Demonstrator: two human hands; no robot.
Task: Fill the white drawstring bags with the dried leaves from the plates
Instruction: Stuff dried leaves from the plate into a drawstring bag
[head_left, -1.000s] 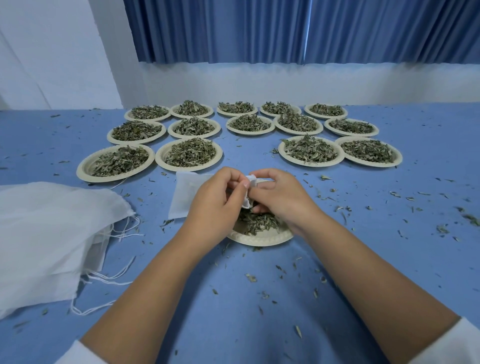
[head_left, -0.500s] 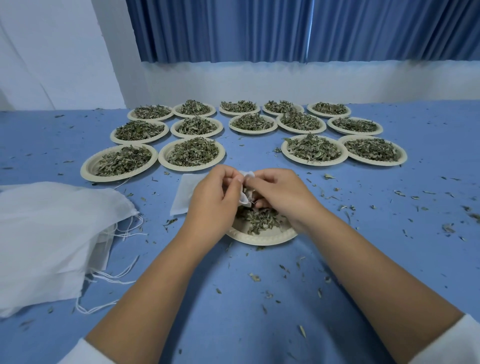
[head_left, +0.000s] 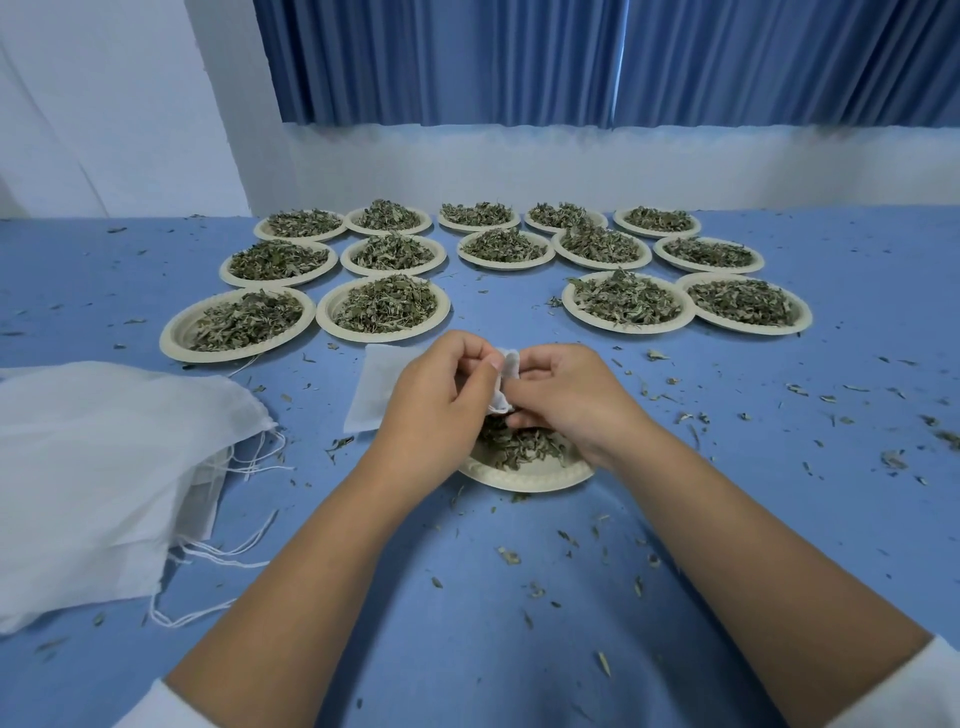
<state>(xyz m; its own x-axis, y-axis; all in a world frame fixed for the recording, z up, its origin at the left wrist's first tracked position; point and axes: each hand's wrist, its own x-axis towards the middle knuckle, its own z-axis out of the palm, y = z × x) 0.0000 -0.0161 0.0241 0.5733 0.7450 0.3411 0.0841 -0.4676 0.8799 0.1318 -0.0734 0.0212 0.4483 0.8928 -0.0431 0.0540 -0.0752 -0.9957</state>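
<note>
Both hands pinch a small white drawstring bag (head_left: 506, 366) right above the near plate (head_left: 524, 477).

The left hand (head_left: 436, 400) and the right hand (head_left: 566, 395) meet over that plate with fingers curled. Each clamps the bag's cloth between thumb and fingertips, so it bunches between them above the dried leaves (head_left: 519, 448) in the plate. I cannot tell whether its lower end touches them. Just beyond the plate to its left, a flat bag (head_left: 371, 384) lies on the blue table (head_left: 467, 597), partly behind the left hand. Well to the plate's left sits a pile of white bags (head_left: 104, 467) with strings trailing. Farther beyond the plate stand rows of full plates (head_left: 387, 312), and leaf crumbs lie scattered around it.
</note>
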